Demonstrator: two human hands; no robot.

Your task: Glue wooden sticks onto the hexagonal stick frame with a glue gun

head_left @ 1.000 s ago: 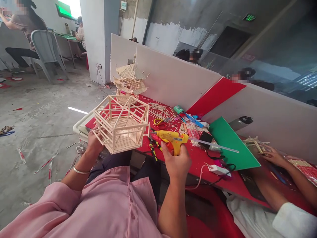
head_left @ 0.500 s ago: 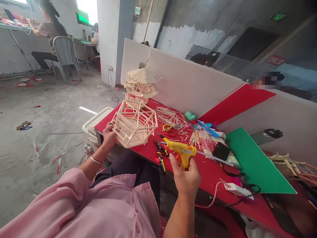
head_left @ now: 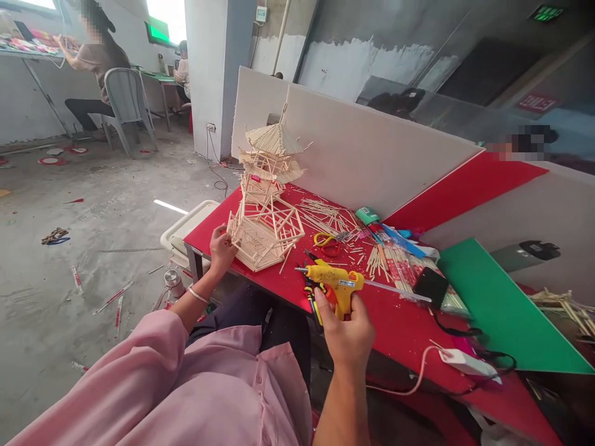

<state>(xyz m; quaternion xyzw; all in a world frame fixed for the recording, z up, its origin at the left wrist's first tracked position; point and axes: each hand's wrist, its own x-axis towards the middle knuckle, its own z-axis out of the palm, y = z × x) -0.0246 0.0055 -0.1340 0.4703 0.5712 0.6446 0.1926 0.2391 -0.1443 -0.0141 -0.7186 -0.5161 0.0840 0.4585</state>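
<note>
My left hand (head_left: 222, 249) grips the left edge of a hexagonal frame of thin wooden sticks (head_left: 263, 240), which has a slatted floor and rests low over the table's near left corner. In my right hand (head_left: 346, 325) is a yellow hot glue gun (head_left: 334, 282), its nozzle pointing left toward the frame and a clear glue stick sticking out behind. Directly beyond the frame stands a stick-built pagoda (head_left: 272, 155) with a pointed roof. Black and yellow pliers (head_left: 312, 297) lie partly hidden behind the glue gun.
On the red table (head_left: 395, 334) are loose sticks (head_left: 325, 215), yellow-handled scissors (head_left: 324, 239), packs of sticks (head_left: 402, 269), a black phone-like object (head_left: 430, 286) and a white power strip (head_left: 467, 364). A green board (head_left: 506, 316) leans at right. White partitions (head_left: 353, 142) stand behind. Another person sits far left.
The stick frame has come down and tilted toward the tabletop in my left hand. The glue gun stays in my right hand, now overlapping the pliers. The whole view has shifted slightly.
</note>
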